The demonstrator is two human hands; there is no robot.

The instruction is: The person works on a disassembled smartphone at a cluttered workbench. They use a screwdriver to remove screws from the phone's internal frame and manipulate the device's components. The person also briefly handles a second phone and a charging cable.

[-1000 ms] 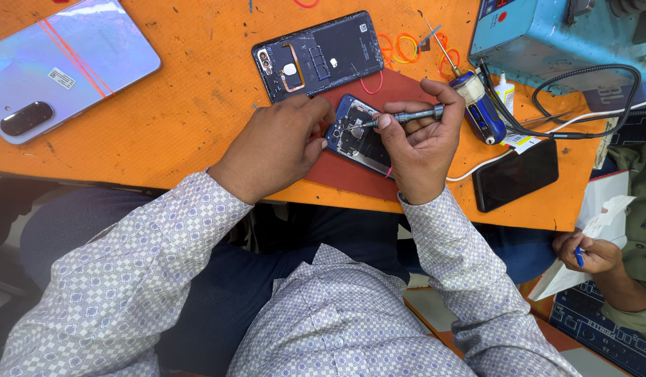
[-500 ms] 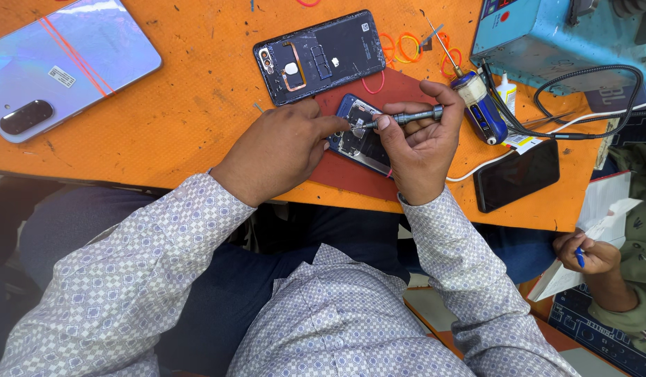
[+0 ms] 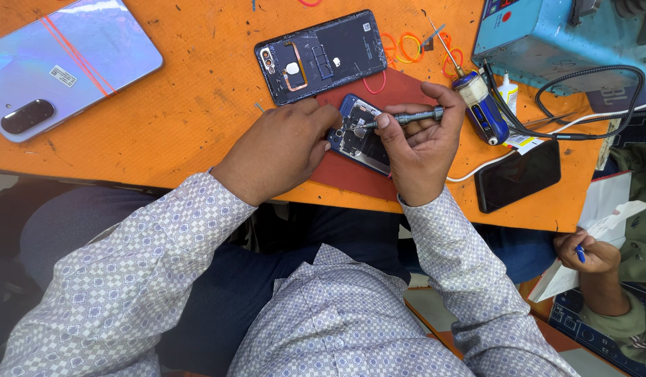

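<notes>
While my left hand (image 3: 281,150) steadies the opened phone (image 3: 358,134), my right hand (image 3: 422,143) works on it.
My right fingers (image 3: 385,120) pinch a slim screwdriver (image 3: 399,119), tip on the phone between both hands; left fingers press its edge, on the red mat (image 3: 351,178) covering the orange table (image 3: 190,105).

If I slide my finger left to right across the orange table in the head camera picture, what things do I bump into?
Shiny pale phone back cover → left hand → opened phone → right hand holding the screwdriver → blue and white tool → black phone.
</notes>
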